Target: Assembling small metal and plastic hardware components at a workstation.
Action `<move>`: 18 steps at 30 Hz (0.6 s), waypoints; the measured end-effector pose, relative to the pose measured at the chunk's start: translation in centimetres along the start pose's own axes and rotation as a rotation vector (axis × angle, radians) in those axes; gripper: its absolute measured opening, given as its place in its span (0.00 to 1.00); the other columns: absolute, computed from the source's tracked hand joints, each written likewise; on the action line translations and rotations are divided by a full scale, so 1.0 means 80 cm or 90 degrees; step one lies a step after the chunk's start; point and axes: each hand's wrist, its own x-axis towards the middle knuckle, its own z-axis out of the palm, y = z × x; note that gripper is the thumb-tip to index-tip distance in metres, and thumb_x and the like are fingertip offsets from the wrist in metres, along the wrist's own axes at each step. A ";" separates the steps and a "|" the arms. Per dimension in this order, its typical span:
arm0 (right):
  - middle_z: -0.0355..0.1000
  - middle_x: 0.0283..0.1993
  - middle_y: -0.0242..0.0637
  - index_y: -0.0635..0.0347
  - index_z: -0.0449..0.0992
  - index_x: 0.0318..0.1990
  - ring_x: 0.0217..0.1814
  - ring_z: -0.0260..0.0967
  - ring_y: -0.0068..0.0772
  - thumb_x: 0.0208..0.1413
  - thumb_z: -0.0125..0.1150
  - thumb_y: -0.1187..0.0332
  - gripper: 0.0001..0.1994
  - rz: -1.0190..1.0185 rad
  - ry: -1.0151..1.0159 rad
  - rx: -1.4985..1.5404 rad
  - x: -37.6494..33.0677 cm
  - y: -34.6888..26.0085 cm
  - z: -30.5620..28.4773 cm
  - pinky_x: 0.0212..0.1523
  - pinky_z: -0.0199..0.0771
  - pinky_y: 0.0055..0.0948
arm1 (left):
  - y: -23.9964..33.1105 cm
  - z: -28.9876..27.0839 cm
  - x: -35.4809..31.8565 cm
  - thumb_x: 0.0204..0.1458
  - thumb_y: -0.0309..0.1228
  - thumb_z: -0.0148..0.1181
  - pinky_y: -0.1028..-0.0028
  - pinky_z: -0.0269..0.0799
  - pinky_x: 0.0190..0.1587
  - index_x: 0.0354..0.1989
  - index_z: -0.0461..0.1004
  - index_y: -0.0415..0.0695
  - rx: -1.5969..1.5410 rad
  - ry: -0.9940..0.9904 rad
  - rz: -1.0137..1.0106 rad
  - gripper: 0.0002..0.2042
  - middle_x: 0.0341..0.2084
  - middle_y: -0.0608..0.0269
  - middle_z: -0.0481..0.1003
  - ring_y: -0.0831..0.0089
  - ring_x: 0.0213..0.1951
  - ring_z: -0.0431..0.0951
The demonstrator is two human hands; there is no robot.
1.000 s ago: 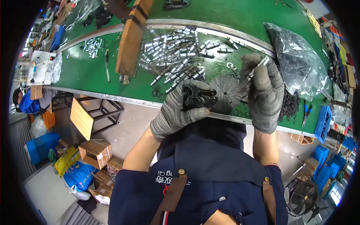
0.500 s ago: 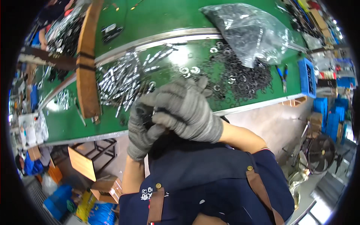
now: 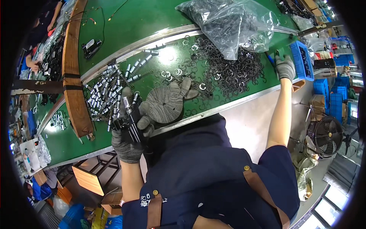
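My left hand (image 3: 127,147), in a grey knit glove, is closed around a black slotted part (image 3: 133,131) with a shiny metal pin (image 3: 126,102) standing up from it. Stretched out to the far right, my gloved right hand (image 3: 286,69) reaches over blue-handled pliers (image 3: 270,59), its fingers apart; any grip on them does not show. A grey knit glove (image 3: 164,105) lies by the table's front edge, right beside my left hand. Behind the left hand is a pile of metal pins and springs (image 3: 105,93). Black C-shaped clips (image 3: 232,72) lie heaped at the centre right.
A clear plastic bag (image 3: 232,24) rests behind the clips. The blue bin (image 3: 301,61) stands beside my right hand. A wooden beam (image 3: 72,76) borders the pins on the left, and a metal rail (image 3: 145,44) crosses the green table. Another person's hand (image 3: 32,65) shows far left.
My hands, together over the black part before, are now apart. The right went far right to the pliers; the left keeps the part, and its metal pin now shows. The view shifted.
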 end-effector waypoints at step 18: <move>0.76 0.36 0.33 0.60 0.75 0.43 0.35 0.73 0.23 0.60 0.66 0.63 0.11 -0.095 -0.412 0.996 -0.243 -0.144 -0.165 0.39 0.73 0.22 | -0.029 0.029 0.046 0.48 0.38 0.72 0.74 0.77 0.35 0.56 0.70 0.42 0.277 -0.016 -0.113 0.28 0.49 0.56 0.74 0.70 0.35 0.79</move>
